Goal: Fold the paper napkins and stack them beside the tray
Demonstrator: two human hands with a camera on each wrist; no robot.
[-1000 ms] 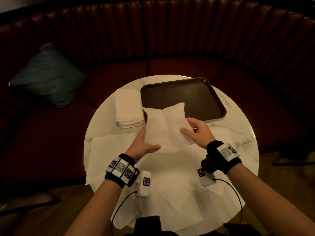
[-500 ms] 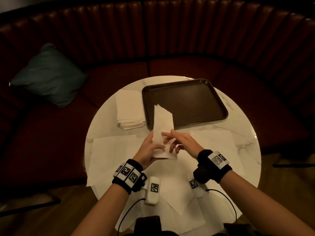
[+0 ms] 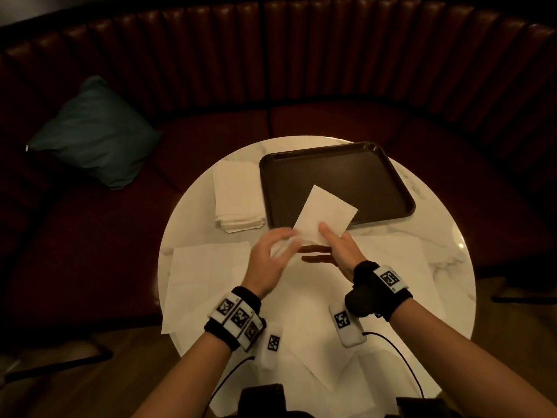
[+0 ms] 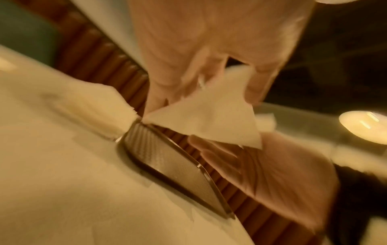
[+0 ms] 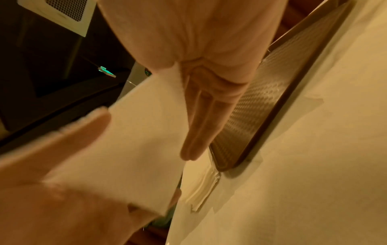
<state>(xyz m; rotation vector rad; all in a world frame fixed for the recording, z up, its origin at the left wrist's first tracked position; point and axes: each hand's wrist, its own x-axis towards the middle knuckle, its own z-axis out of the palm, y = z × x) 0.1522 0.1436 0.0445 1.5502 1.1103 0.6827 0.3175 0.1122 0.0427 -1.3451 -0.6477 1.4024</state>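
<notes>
I am mid-fold on one paper napkin (image 3: 324, 217), raised above the bench (image 3: 434, 260) over the near edge of the dark tray (image 3: 388, 176). My right hand (image 3: 340, 251) has its grip on the napkin's near end, thumb on top and straight fingers beneath. My left hand (image 3: 269, 260) is blurred at the napkin's near left corner; the left wrist view shows a corner of paper between its fingertips, so I judge that grip a light pinch. The napkin already reads as a narrow folded rectangle. The stack of folded napkins (image 3: 238, 200) lies just left of the tray, touching or nearly so. Unfolded sheets (image 3: 208, 276) cover the near bench. The next move, in my judgement, calls for finishing the crease, then carrying the napkin left and setting it squarely on the stack.
</notes>
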